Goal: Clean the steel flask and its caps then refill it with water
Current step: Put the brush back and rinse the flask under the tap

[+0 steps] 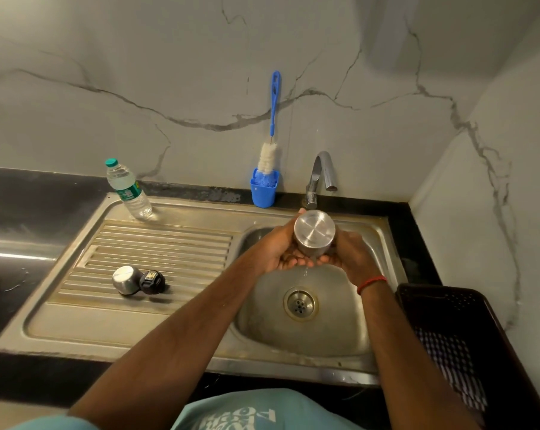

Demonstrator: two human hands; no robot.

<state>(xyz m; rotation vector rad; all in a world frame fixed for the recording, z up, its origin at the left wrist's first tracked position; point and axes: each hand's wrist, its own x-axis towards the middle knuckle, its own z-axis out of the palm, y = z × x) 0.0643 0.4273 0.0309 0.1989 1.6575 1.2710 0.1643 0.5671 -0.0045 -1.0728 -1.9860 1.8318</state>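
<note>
We hold the flask upside down over the sink basin, base facing up at us, just in front of the tap. It sits between both hands. The left hand wraps the left side and the right hand wraps the right side. Fingers of both curl in under the lower end and meet there, so the mouth is hidden. A thin stream of water drops from under the fingers toward the drain. There's a red thread on our right wrist.

The two caps lie well left of our hands on the ribbed drainboard. The steel cap and the black cap are touching.

A water bottle stands at the back left of the drainboard. A bottle brush stands in a blue holder left of the tap. A dark basket to the right of the sink has a checked cloth in it.
</note>
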